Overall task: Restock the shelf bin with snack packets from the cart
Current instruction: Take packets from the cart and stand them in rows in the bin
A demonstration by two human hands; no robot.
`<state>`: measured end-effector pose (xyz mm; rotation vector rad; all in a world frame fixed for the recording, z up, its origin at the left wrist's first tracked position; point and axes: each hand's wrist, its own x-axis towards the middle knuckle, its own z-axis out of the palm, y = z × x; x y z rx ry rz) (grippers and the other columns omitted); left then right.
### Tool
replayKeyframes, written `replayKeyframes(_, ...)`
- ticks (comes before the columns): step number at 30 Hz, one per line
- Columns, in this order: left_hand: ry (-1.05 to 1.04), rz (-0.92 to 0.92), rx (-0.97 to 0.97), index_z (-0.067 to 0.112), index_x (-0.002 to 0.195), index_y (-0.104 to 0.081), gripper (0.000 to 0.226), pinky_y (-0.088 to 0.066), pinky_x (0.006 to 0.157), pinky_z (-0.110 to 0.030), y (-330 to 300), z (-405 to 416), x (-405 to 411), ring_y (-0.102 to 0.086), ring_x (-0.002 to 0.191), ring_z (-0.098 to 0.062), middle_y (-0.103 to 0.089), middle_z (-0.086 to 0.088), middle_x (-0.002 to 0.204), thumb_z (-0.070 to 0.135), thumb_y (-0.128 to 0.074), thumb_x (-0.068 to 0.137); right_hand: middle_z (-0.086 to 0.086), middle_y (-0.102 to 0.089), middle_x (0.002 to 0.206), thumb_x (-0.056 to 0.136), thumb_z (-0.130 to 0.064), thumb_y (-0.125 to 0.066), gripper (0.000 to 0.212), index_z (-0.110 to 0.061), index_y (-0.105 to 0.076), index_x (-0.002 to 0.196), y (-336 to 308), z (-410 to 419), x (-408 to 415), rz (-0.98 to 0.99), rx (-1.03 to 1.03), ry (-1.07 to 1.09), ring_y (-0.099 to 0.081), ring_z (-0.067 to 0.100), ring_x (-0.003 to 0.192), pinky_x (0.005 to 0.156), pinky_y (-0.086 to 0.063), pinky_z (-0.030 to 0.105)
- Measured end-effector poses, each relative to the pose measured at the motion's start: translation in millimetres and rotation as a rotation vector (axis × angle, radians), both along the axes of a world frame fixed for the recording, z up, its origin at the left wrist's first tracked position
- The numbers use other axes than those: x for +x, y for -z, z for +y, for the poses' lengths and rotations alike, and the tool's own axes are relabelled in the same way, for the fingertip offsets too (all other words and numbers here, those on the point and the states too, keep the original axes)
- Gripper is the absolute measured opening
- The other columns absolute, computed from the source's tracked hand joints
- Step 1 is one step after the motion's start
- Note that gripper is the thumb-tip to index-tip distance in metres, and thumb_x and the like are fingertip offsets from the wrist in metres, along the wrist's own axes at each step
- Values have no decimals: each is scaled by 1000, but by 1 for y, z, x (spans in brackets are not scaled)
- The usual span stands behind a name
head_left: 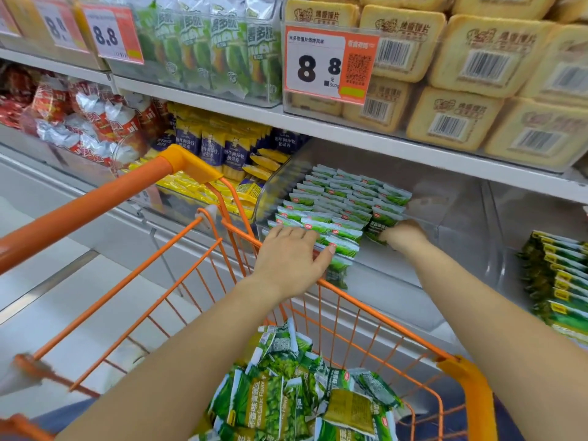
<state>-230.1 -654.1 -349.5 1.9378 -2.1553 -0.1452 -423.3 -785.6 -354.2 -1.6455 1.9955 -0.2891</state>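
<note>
A clear plastic shelf bin (461,224) on the lower shelf holds several rows of small green snack packets (343,192) standing upright. My left hand (291,259) lies flat with straight fingers on the front rows of packets at the bin's near left. My right hand (402,235) is curled round a few green packets (381,222) at the right end of the rows, inside the bin. Below, the orange wire cart (375,316) holds a loose heap of the same green packets (286,386).
Yellow and blue snack packs (222,148) fill the bin to the left, red packs (79,116) farther left. Green-yellow packs (560,281) stack at the right. The shelf above (350,128) carries biscuit packs and price tags. The cart handle (95,198) crosses the left.
</note>
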Motion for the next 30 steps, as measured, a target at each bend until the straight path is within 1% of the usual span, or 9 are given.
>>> replayKeyframes(2,64,145,46,19,146,-36,59,-14,119,-38,-11,10,5,-24,143,-19,-34,-4,153,54,-30,99,18,-58,90,92,-22,-56,17,-6,-58,89,-12,19,-1,30,-120,-43,-56,29,80,70,-42,32)
replayKeyframes(4,106,259,14,19,147,-36,55,-16,115,-34,-19,26,12,-21,143,-16,-31,-2,154,47,-39,100,17,-59,121,92,-25,-55,33,-10,-58,121,-23,50,-4,47,-391,-128,-57,32,108,84,-45,35)
replayKeyframes(8,174,227,-77,20,125,-59,32,-42,94,-33,-27,66,33,-51,116,-14,-60,2,125,35,-45,100,0,-65,113,94,-16,-55,23,-17,-64,115,-39,130,-2,-140,-767,-448,-59,17,105,89,-47,35)
replayKeyframes(11,137,120,84,23,114,-65,33,-48,73,-30,-21,84,50,-62,94,-16,-69,3,103,37,-40,98,-7,-70,97,92,-23,-58,15,-22,-70,102,-34,168,9,-114,-663,-679,-63,13,89,80,-51,34)
replayKeyframes(14,73,-96,420,22,126,-57,32,-45,77,-29,-4,86,56,-59,103,-20,-65,-1,117,35,-42,101,-10,-69,106,97,-35,-49,23,-32,-64,112,-27,186,33,148,-401,-925,-64,15,94,76,-51,32)
replayKeyframes(17,48,-162,610,17,130,-54,38,-42,80,-30,12,85,55,-56,108,-23,-60,-5,124,38,-41,101,-3,-65,114,99,-24,-44,27,-27,-59,121,-4,199,58,325,-272,-1101,-61,21,102,78,-51,34)
replayKeyframes(22,53,-223,657,13,127,-53,40,-49,87,-38,21,84,56,-57,107,-26,-61,-8,120,41,-39,102,11,-59,117,85,10,-45,50,-13,-54,128,43,180,54,587,-81,-1301,-58,30,104,80,-51,42)
replayKeyframes(26,74,-239,701,14,132,-50,44,-47,89,-37,24,82,53,-55,110,-25,-58,-7,124,43,-37,102,12,-51,124,93,0,-46,45,-14,-48,136,69,182,48,691,2,-1390,-56,31,101,67,-40,35)
replayKeyframes(30,81,-234,705,16,137,-45,46,-46,88,-35,23,82,51,-53,112,-25,-55,-7,129,45,-36,102,8,-54,114,93,-11,-54,32,-12,-56,125,78,189,51,765,-94,-1462,-55,28,106,72,-42,37)
